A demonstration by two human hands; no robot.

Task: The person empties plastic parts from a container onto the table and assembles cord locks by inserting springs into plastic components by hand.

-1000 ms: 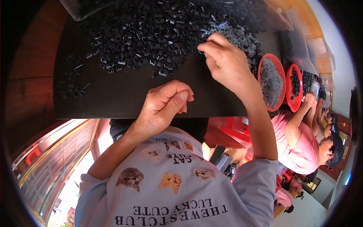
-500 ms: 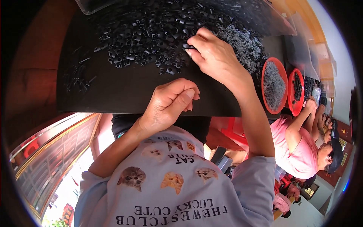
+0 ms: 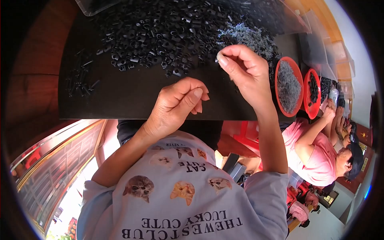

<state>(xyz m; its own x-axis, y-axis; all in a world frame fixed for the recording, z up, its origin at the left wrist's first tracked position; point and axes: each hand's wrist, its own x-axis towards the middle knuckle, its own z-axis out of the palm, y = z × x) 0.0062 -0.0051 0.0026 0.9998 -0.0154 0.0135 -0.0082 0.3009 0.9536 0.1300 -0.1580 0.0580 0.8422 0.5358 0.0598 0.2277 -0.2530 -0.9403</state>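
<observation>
My right hand (image 3: 249, 72) is raised over the table just in front of the heaps, thumb and forefinger pinched together. A small black plastic piece barely shows at its fingertips; its shape is mostly covered. Near the table's front edge, my left hand (image 3: 176, 102) is curled closed, thumb against the bent fingers, and whatever it may hold is hidden. Beyond both hands spreads a heap of small black plastic pieces (image 3: 160, 40), some of them hollow and ring-like. Beside it, behind my right hand, lies a pile of small grey parts (image 3: 250, 35).
On the right stand a red bowl of grey parts (image 3: 299, 72) and a red bowl of black pieces (image 3: 307, 100). Thin black sticks (image 3: 82, 78) lie at the left of the dark table (image 3: 128, 96). Clear plastic bins edge the back. A co-worker in pink (image 3: 308, 150) sits at right.
My right hand has drawn back from the black heap, toward me and to the right, still pinched. The left hand has barely moved.
</observation>
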